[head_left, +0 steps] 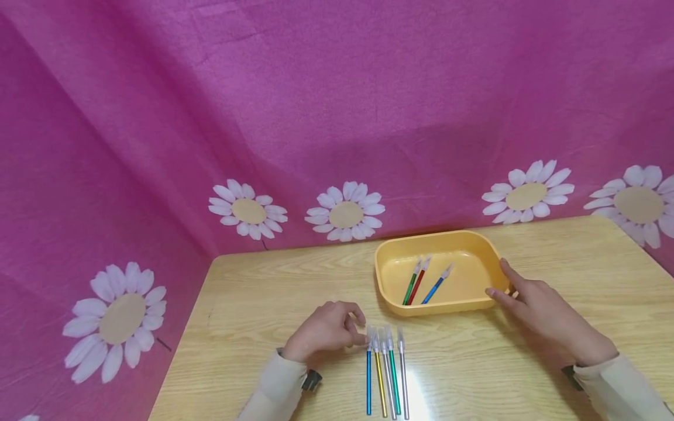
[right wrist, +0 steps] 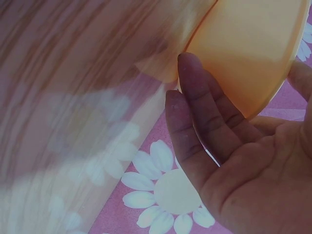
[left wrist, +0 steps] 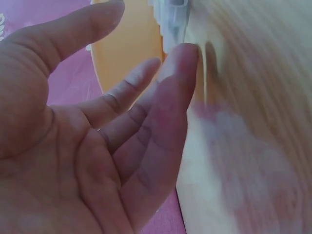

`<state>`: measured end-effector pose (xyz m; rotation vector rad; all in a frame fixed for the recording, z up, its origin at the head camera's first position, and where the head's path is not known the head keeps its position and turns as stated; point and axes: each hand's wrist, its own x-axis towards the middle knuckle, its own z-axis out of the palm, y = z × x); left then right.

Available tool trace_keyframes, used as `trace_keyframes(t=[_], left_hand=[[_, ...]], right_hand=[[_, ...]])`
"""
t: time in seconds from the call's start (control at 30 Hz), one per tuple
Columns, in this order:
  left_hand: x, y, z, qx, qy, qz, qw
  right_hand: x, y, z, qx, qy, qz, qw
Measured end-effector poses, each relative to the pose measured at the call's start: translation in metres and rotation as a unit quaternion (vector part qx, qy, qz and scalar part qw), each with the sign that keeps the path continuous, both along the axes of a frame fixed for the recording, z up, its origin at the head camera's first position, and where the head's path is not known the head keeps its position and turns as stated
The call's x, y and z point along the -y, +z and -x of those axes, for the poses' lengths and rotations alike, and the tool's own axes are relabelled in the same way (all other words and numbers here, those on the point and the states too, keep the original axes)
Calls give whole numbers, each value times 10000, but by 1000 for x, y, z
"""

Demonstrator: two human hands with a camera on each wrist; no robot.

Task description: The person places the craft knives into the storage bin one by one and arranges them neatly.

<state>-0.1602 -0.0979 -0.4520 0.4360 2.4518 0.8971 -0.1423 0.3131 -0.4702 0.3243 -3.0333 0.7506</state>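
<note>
A yellow plastic tray (head_left: 437, 307) stands at the back of the table, holding a green craft knife (head_left: 409, 289), a red craft knife (head_left: 416, 286) and a blue craft knife (head_left: 434, 289). Their clear caps point away from me. At its right end my right hand (head_left: 547, 313) holds the rim, thumb on the edge and fingers along the outer wall. Several more capped craft knives (head_left: 392, 374) lie side by side in front. My left hand (head_left: 329, 330) is beside their caps, index fingertip right at the leftmost cap and thumb apart from it.
The wood-grain table (head_left: 253, 316) meets a pink cloth (head_left: 368, 105) with printed daisies at its back and left edges. Dark bands show at both wrists, by the light sleeves.
</note>
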Motion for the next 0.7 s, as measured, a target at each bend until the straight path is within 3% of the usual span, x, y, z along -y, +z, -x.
trace_keyframes(t=[0.4, 0.7], left_hand=[[-7, -5, -4, 166, 112, 333, 9992], [-12, -9, -7, -277, -221, 615, 9975]], right_hand=[[1, 0, -1, -82, 8, -81, 9999], [1, 0, -1, -2, -15, -90, 10000]])
